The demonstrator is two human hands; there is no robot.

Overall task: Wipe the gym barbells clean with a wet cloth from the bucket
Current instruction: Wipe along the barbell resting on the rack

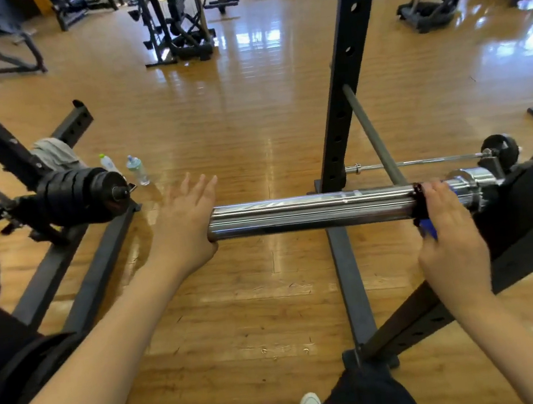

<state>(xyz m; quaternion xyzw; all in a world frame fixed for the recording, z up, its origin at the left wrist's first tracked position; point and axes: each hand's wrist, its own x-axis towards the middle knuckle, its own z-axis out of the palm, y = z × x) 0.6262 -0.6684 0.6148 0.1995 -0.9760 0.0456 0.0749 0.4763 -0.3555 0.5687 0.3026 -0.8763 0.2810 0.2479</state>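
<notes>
Left hand (186, 219): fingers straight and spread, palm against free end of chrome barbell sleeve (310, 212), holding nothing; forearm reaches in from lower left. Sleeve lies level, inner end on rack (529, 201) at right.

Right hand (447, 222): lies over collar (420, 205) at sleeve's inner end, something blue (428, 229) beneath; grip hidden, cannot tell.

Likely collar removal: brace end firmly, slide collar straight along sleeve. No cloth or bucket visible.
</notes>
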